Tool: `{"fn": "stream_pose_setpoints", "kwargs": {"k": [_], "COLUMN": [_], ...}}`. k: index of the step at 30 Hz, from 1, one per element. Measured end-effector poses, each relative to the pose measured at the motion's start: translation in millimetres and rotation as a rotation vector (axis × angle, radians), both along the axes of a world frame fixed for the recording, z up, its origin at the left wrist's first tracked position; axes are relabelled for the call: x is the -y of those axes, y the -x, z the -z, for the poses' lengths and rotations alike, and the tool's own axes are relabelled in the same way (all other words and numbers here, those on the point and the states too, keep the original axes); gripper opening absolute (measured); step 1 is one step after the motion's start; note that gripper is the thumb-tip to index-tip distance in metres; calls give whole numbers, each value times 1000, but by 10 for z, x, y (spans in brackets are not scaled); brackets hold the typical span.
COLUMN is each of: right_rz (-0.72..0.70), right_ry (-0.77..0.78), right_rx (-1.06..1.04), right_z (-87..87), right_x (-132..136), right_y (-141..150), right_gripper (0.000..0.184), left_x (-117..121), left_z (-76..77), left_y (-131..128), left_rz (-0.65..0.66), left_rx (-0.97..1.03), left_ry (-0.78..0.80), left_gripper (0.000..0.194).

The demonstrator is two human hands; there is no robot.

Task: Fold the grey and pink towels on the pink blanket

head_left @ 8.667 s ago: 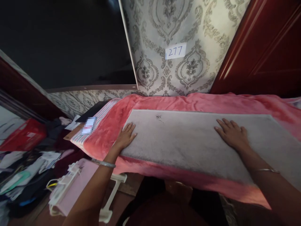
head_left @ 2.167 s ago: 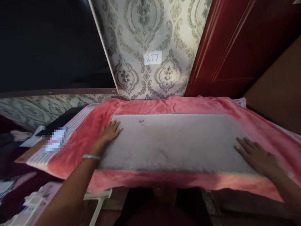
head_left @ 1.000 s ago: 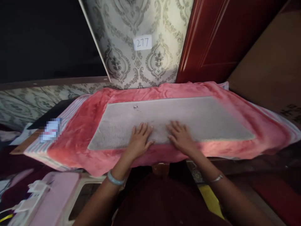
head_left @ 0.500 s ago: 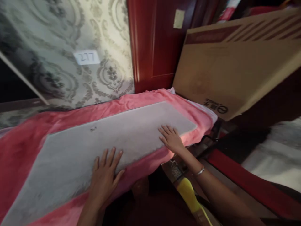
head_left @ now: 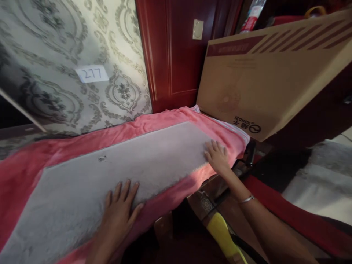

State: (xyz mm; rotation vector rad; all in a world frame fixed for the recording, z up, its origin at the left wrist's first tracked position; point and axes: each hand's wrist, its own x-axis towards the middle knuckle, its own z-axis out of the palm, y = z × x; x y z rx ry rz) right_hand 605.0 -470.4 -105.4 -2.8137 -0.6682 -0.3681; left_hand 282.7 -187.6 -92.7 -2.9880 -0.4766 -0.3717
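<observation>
A long grey fabric piece (head_left: pixel 154 157), fuzzy along its near edge, lies flat on a pink blanket (head_left: pixel 159 121). A small dark-and-white mark shows on its far left part. My left hand (head_left: pixel 118 212) rests palm down on the near edge of the grey fabric, fingers spread. At the right end of the fabric, my right hand (head_left: pixel 217 156) lies palm down near the corner, fingers stretched out. A silver bracelet (head_left: pixel 248 199) circles my right wrist. Neither hand grips anything.
A large cardboard box (head_left: pixel 247 80) leans at the back right beside a red door panel (head_left: pixel 170 51). Patterned wallpaper carries a paper label (head_left: pixel 92 73) reading 277. A yellow object (head_left: pixel 221 233) and a red edge (head_left: pixel 297 216) lie below right.
My right hand has slid right along the grey fabric to its right corner. My left hand stays on the near edge. The view has shifted slightly.
</observation>
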Motion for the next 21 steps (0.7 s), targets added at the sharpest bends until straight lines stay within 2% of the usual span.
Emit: {"fn": "stream_pose_setpoints", "kwargs": {"k": [3, 5, 7, 9, 14, 17, 21], "right_rz": [-289, -443, -545, -588, -592, -598, -604], "right_ry": [-31, -21, 27, 96, 158, 149, 128], "right_rx": [-11, -29, -63, -91, -54, -5, 43], "right_z": [-144, -207, -216, -170, 30, 115, 167], "right_x": [-489, -809, -1044, -1163, -1160, -1143, -1135], "right_y": [399, 647, 832, 940, 945, 917, 923], "right_gripper": [54, 54, 54, 53, 54, 54, 55], "left_x": [191, 319, 415, 469, 518, 529, 433], "left_z": [-174, -237, -229, -169, -57, -67, -100], "left_y": [-338, -614, -844, -976, -949, -860, -660], "left_rz": [36, 84, 88, 68, 73, 57, -38], "left_rx": [-9, 0, -21, -84, -116, -98, -96], "left_ry": [61, 82, 108, 155, 217, 219, 243], "left_gripper": [54, 53, 56, 61, 70, 70, 75]}}
